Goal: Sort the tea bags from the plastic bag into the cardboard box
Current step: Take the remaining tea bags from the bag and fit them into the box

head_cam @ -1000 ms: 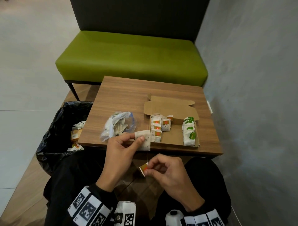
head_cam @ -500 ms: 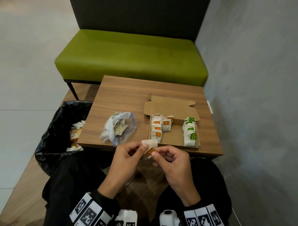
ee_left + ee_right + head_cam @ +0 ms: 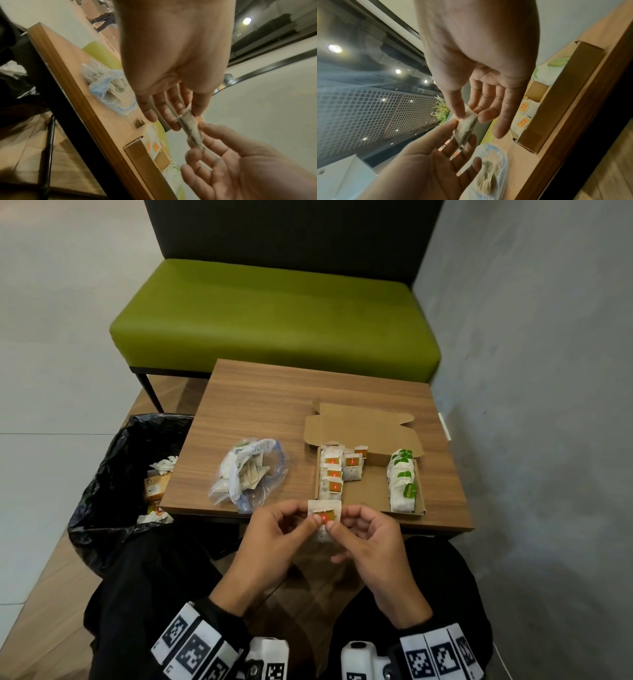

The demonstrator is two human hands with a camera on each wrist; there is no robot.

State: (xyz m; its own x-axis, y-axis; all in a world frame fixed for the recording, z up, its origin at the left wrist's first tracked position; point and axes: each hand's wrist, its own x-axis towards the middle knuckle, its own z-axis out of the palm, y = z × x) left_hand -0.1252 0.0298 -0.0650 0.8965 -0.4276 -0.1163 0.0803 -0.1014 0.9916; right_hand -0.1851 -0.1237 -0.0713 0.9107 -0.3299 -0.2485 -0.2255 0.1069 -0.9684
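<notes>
Tag now pressed onto tea bag, both hands pinching it

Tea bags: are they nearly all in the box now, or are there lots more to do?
About halfway, I'd guess. Done: a row of orange-tag bags at the left of the box and a row of green-tag bags at the right. In hand: the left hand and right hand pinch one orange-tag tea bag just before the table edge. Left: several bags still inside the plastic bag.
</notes>
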